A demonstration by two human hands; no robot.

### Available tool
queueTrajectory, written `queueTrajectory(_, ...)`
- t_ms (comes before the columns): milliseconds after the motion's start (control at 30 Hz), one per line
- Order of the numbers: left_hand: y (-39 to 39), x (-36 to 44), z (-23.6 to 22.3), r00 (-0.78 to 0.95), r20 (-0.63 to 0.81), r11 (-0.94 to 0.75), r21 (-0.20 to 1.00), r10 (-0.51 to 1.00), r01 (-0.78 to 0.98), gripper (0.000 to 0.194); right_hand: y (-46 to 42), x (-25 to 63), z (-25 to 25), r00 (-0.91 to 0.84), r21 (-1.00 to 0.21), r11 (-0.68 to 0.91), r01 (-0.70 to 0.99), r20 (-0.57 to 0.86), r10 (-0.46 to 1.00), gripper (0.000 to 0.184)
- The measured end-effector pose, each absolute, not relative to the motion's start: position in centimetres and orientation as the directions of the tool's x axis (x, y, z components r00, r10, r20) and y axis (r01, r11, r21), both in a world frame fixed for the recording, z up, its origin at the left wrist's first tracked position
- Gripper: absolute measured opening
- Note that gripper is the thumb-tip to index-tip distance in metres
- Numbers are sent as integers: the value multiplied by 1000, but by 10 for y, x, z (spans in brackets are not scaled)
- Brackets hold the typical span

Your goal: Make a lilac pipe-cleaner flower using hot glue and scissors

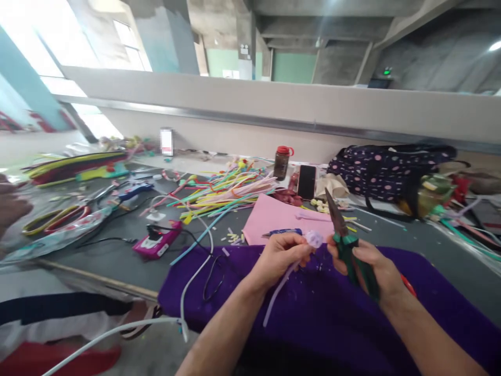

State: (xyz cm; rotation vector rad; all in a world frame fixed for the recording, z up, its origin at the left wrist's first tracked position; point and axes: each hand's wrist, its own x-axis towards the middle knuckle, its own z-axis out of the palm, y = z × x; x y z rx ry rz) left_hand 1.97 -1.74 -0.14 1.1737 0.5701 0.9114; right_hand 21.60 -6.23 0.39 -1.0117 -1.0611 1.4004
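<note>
My left hand (279,256) is closed in a pinch on a pale lilac pipe cleaner (282,284) whose top is coiled into a small round shape (314,239). Its tail hangs down over the purple cloth (332,318) on my lap. My right hand (370,266) is wrapped round green-handled long-nose pliers (344,237), jaws pointing up and away, just right of the coil. The two hands are close together above the cloth.
A pile of coloured pipe cleaners (223,190) lies on the grey table behind a pink sheet (282,219). A pink device (156,243), white cable (195,271), dark jar (282,162), phone (306,181) and dotted bag (387,169) stand around. Another person's hand (11,206) is at left.
</note>
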Motion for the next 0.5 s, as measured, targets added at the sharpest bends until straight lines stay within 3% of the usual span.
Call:
queueTrajectory(233, -9, 15, -9, 562, 33, 187, 925, 827, -330, 28, -40, 191, -4, -223, -991, 104, -78, 120, 967, 26)
queueTrajectory(367, 4, 15, -17, 587, -24, 244, 922, 809, -300, 30, -46, 202, -10, -243, -994, 105, 11, 99, 965, 33)
queueTrajectory(500, 13, 18, -19, 592, 2, 238, 914, 806, -327, 28, -49, 208, -13, -263, -997, 80, -8, 79, 962, 38)
